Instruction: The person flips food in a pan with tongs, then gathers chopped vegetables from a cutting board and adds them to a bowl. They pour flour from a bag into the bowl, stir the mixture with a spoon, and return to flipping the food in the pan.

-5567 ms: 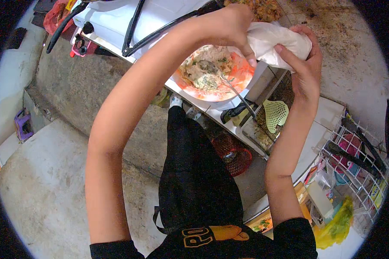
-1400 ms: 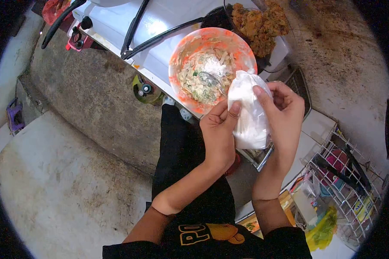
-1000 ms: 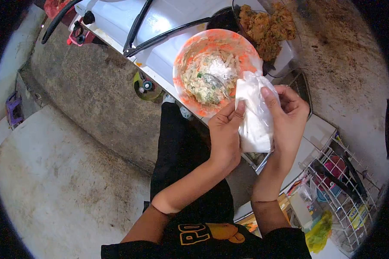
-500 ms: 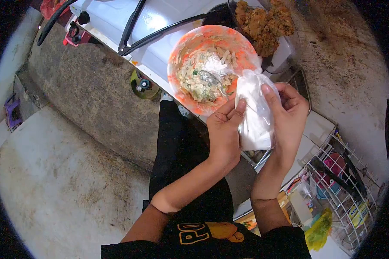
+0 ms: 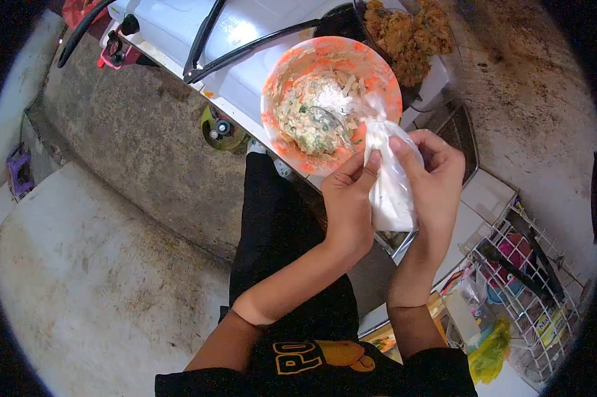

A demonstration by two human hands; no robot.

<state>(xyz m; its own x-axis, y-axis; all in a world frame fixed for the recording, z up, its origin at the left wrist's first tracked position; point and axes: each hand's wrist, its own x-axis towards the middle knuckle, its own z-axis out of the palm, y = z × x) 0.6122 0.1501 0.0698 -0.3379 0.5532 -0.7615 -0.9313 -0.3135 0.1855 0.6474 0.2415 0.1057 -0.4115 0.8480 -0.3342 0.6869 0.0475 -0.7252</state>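
A clear plastic bag of white powder [image 5: 392, 192] is held between both hands at the right edge of the bowl, its narrowed mouth over the rim. My left hand [image 5: 351, 192] pinches its left side, and my right hand [image 5: 434, 169] grips the right side, thumb on top. The orange and white bowl [image 5: 383, 79] holds a pale, lumpy mixture [image 5: 305, 122] with green bits and a patch of white powder on it. A metal spoon [image 5: 328, 119] lies partly sunk in the mixture.
Brown fried food [image 5: 411, 40] is piled beyond the bowl. A white appliance top [image 5: 159, 26] with black bars lies at upper left. At lower right stands a white wire rack [image 5: 530, 304] near a yellow-green bag [image 5: 489, 357]. A gas cylinder [image 5: 220, 129] is below the counter.
The bag looks narrower, squeezed between my hands. My right hand has shifted slightly left, and my left hand slightly right. More of the bowl's right rim shows.
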